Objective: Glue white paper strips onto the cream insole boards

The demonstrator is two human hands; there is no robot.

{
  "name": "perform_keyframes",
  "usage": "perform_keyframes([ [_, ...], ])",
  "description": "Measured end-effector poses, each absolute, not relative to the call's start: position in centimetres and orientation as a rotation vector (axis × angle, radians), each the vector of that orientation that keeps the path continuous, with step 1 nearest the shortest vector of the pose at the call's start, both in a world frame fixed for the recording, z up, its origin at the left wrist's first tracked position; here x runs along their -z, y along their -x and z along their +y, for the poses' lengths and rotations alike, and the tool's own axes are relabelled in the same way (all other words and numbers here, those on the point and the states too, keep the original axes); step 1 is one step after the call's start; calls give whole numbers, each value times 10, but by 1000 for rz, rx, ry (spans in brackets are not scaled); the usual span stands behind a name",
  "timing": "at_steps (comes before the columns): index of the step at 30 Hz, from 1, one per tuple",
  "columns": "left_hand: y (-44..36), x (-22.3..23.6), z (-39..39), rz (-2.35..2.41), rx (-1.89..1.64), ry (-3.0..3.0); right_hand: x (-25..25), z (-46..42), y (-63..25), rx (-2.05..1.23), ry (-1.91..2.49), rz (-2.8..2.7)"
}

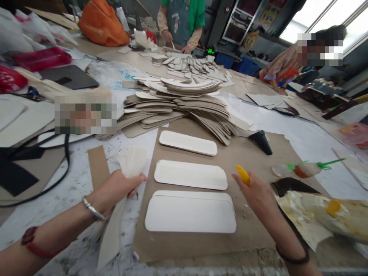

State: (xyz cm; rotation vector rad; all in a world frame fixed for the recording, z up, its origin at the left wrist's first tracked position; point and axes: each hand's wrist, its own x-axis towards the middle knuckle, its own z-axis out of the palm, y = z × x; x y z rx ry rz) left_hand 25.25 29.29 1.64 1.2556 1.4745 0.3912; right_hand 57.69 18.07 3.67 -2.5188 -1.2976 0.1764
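No wording can be read for certain: the blue print on the crinkled clear plastic [115, 74] is smeared, and the lettering on a co-worker's grey apron [178, 23] and the red wall poster [271, 13] is too small.

A brown sheet [178, 247], matte like card, covers the middle of the table. Along its left half lie three lots of smooth white panels [191, 214], long with rounded corners: one by the near edge, one midway, one towards the far edge. Just outside its left edge, the left hand [125, 184] pinches a fan of thin, pale strips [133, 161], their tails hanging below the fist. Over the sheet's right half, the right hand [254, 191] closes round a yellow tool [243, 175], its blunt end upward. A black cone [262, 142] rests near the far right corner; curved, grey-edged pieces [178, 101] pile across the far edge.
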Motion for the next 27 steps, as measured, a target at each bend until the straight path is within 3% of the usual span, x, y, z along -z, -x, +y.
perform_keyframes([
  [5,-248,-22,248,1358,-175,-1226,-71,160,-526,-811,1708,-862],
  [8,-253,-18,238,1373,-141,-1242,-73,155,-485,-890,1433,-812],
  [16,-267,-19,235,1432,-152,-1260,-26,145,-428,-937,1532,-858],
  [27,-233,-27,205,1325,-342,-1567,-6,131,-433,-886,1605,-768],
])
